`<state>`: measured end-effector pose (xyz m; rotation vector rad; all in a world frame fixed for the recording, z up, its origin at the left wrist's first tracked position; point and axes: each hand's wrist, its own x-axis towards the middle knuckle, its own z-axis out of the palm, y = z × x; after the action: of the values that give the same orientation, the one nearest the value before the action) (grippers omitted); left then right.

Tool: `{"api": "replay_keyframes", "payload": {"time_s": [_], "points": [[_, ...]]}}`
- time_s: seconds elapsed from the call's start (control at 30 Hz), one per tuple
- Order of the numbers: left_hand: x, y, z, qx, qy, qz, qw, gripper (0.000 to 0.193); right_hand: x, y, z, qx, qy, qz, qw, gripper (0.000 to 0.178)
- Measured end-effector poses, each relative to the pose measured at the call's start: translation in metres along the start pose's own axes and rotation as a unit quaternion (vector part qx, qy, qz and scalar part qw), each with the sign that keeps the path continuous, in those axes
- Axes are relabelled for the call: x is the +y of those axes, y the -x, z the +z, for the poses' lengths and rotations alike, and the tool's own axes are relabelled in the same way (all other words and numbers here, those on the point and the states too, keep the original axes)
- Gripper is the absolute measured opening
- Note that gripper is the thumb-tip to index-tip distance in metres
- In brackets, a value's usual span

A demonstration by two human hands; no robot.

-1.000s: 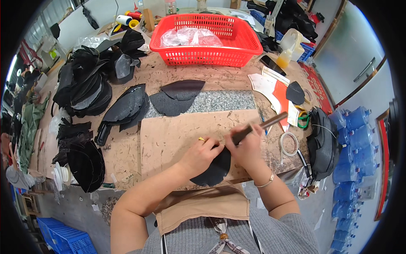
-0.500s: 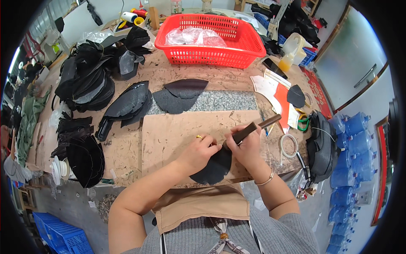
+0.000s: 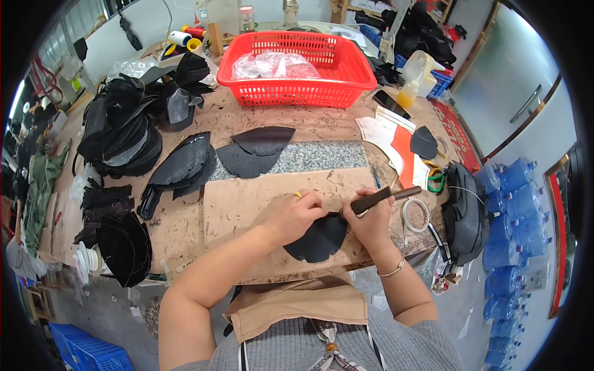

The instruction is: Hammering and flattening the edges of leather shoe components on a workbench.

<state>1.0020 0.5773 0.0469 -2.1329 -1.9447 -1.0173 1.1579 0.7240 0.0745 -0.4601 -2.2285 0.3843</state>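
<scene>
Between the earlier frames and this one, both hands have stayed at the same spot on the brown cardboard work mat (image 3: 247, 210), and the tool's handle keeps nearly the same slant; the view itself has shifted slightly. Left hand (image 3: 300, 213): fingers curled and pressed down together onto the upper edge of a black fan-shaped leather piece (image 3: 315, 241), holding it flat against the mat; a ring shows on one finger. Right hand (image 3: 371, 219): closed in a fist around a dark-handled tool (image 3: 380, 198), whose handle slants up and to the right past the knuckles; its working tip lies hidden between the two hands, so contact with the leather cannot be confirmed. A thin bracelet circles the right wrist. The leather piece lies near the front edge of the mat, directly below and between both hands. Behind the mat, a grey speckled stone slab (image 3: 315, 157) carries two further black pieces (image 3: 257, 148). A red plastic basket (image 3: 297, 62) stands at the far side of the table, stacks of black cut pieces (image 3: 124, 133) lie to the left, and a roll of tape (image 3: 416, 215) sits just right of the right hand.
</scene>
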Motion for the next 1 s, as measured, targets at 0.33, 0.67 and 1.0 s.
{"api": "replay_keyframes", "payload": {"time_s": [0.33, 0.67, 1.0], "points": [[0.010, 0.001, 0.002, -0.022, -0.082, 0.010, 0.996, 0.023, -0.018, -0.017, 0.001, 0.005, -0.024, -0.057, 0.998, 0.028], [0.010, 0.007, -0.002, 0.005, -0.019, -0.040, 0.999, 0.019, -0.012, -0.019, 0.007, -0.050, -0.050, -0.070, 0.995, 0.027], [0.005, 0.019, -0.003, 0.019, 0.006, -0.053, 0.998, 0.020, -0.017, -0.020, 0.015, -0.061, -0.053, -0.082, 0.993, 0.029]]}}
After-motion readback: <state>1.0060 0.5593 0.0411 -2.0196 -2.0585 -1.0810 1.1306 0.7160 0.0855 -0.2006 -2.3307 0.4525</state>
